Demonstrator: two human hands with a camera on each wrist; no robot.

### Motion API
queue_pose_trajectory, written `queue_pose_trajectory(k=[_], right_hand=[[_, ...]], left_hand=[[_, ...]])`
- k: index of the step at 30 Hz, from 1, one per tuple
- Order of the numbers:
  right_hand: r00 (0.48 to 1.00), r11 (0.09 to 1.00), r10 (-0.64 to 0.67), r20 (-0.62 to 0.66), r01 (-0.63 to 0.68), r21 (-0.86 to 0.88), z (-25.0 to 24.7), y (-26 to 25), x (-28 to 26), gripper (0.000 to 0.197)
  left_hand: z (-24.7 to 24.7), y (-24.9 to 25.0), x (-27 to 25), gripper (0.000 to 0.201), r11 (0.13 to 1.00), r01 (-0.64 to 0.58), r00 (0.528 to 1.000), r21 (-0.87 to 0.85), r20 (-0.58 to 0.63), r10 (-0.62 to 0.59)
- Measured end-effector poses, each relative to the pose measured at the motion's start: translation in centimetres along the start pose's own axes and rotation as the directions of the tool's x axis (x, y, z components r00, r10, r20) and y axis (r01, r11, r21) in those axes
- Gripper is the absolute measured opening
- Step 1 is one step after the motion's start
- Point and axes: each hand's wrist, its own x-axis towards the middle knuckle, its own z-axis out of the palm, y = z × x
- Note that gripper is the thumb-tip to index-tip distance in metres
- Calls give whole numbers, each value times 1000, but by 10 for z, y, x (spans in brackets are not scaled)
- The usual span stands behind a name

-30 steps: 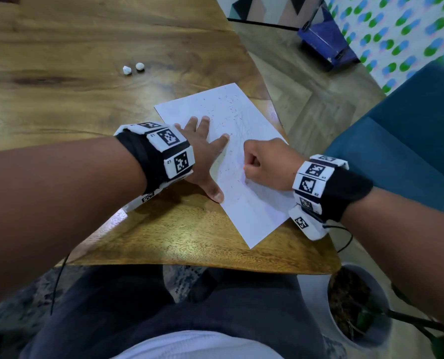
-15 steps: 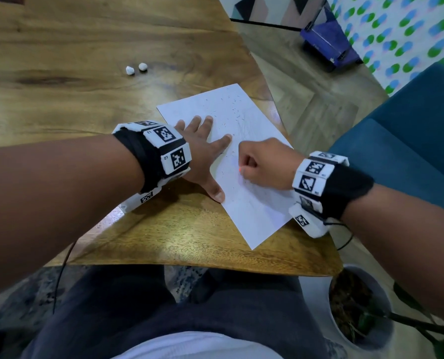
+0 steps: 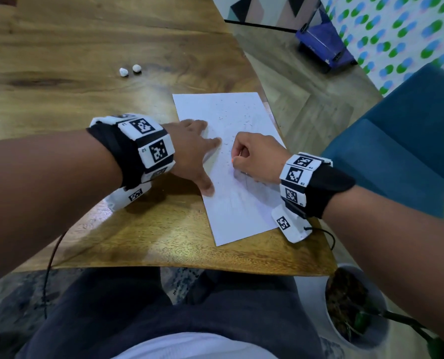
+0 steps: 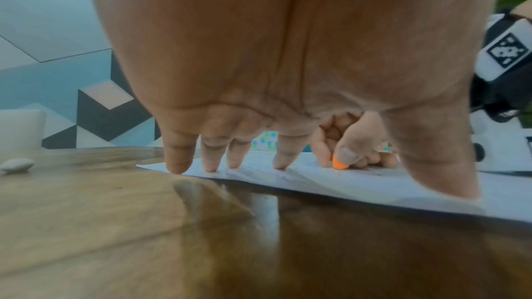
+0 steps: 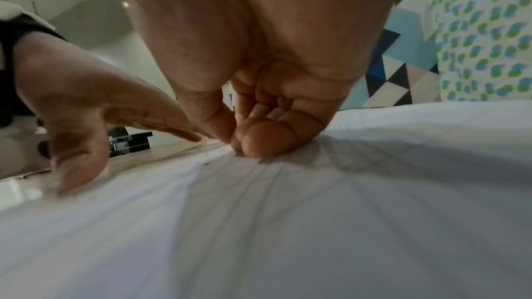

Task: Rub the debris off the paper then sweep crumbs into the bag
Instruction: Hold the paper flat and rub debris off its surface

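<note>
both hands sit mid-frame on the paper (image 3: 237, 203). at left, my left hand (image 3: 193, 151) lies flat with fingers spread, fingertips (image 4: 178, 166) and thumb pressing the sheet's left edge against the wooden table (image 3: 60, 104). just right of it, my right hand (image 3: 257, 158) is curled in a fist, thumb and fingers pinching a small orange eraser (image 4: 339, 164) tip-down on the paper. dark crumbs (image 3: 231, 112) speckle the sheet's upper half. two small white lumps (image 3: 129, 70) rest on the table in the upper left.
</note>
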Motion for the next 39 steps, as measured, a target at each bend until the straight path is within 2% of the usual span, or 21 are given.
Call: queue_pose_trajectory(k=[3,6,8,10,12,18,21,23,26,29,31,35,37,39], right_hand=[[1000,997,-24,12,25,-78,-1,-3,0,3],[988,970,-125,87,140,-196,3,-6,-12,4],[961,946,-198,193,239,-220,8,-8,-28,5],[911,907,-274,310,352,-233,12,-10,-43,7],[875,877,-315,366,416,-240,13,-12,-47,9],[960,912,-231,161,271,-309,4,-14,-9,8],[950,900,-239,203,295,-321,6,-11,-17,9],[923,895,-261,281,341,-288,9,-8,-36,9],[845,855,-339,414,460,-239,14,-5,-65,9],[809,831,-365,460,506,-232,15,-9,-70,8],[830,828,-362,424,496,-262,14,-12,-59,9],[921,872,-279,272,362,-330,10,-9,-30,10],[926,871,-277,258,355,-339,9,-8,-29,10],[903,859,-304,303,398,-323,11,-5,-41,10]], left_hand=[[10,7,-5,143,1000,25,1000,0,3,-25],[16,8,-3,155,999,23,1000,24,11,-24],[17,9,-2,156,1000,20,1000,20,24,-20],[18,10,-2,156,1000,22,999,21,33,-23],[17,12,-3,156,999,27,999,22,37,-27],[13,17,-6,154,999,37,998,31,42,-39],[12,17,-7,148,1000,23,998,9,61,-24],[12,16,-7,150,1000,28,997,7,74,-29],[13,18,-7,153,999,40,996,16,83,-41],[14,20,-6,153,999,44,995,15,85,-45],[14,21,-6,153,999,45,995,15,84,-46],[16,20,-6,152,999,40,997,17,62,-41],[16,20,-6,152,999,38,997,17,61,-39],[16,20,-7,152,999,41,997,13,69,-42]])
